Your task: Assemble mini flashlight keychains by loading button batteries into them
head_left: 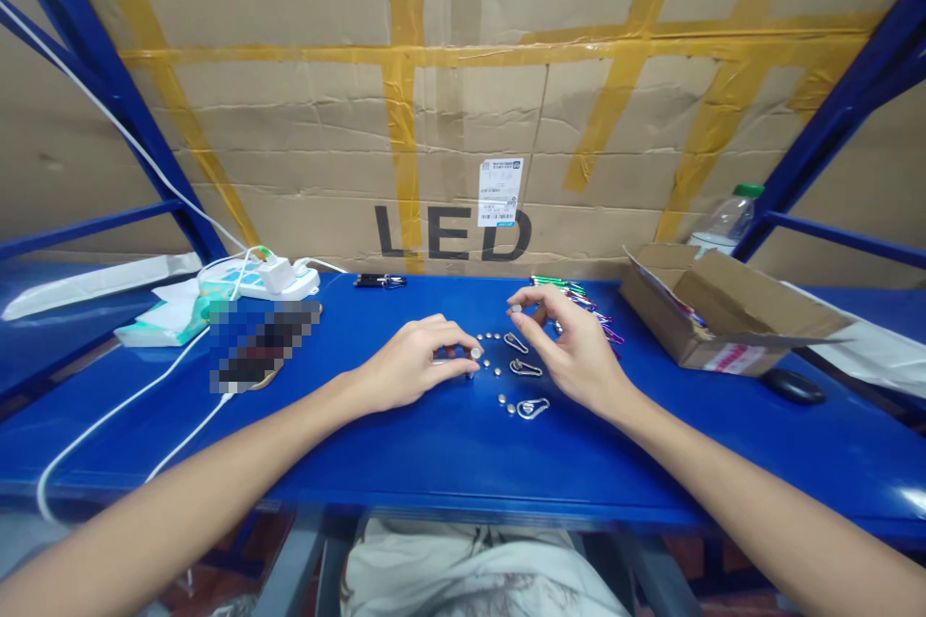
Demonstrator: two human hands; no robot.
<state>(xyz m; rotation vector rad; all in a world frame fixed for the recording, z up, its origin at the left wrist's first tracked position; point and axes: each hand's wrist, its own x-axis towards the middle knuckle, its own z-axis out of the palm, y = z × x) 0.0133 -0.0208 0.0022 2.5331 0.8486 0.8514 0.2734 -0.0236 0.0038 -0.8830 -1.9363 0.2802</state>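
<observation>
My left hand (416,362) rests on the blue table (449,453), fingers curled and pinching a small silver metal piece (474,354) at its fingertips. My right hand (571,342) hovers just right of it, thumb and forefinger pinched on a small round silver button cell (516,309). Between the hands lie several loose button cells (492,352) and three silver carabiner clips (526,368) (533,408) (515,341). Behind my right hand sits a pile of coloured small keychain lights (579,297), partly hidden by the fingers.
An open cardboard box (713,323) stands at the right, a plastic bottle (723,222) behind it and a black mouse (794,387) beside it. At left are a white power strip (257,280) with cables, tissues (163,320) and a blurred object. A black keychain light (380,281) lies at the back.
</observation>
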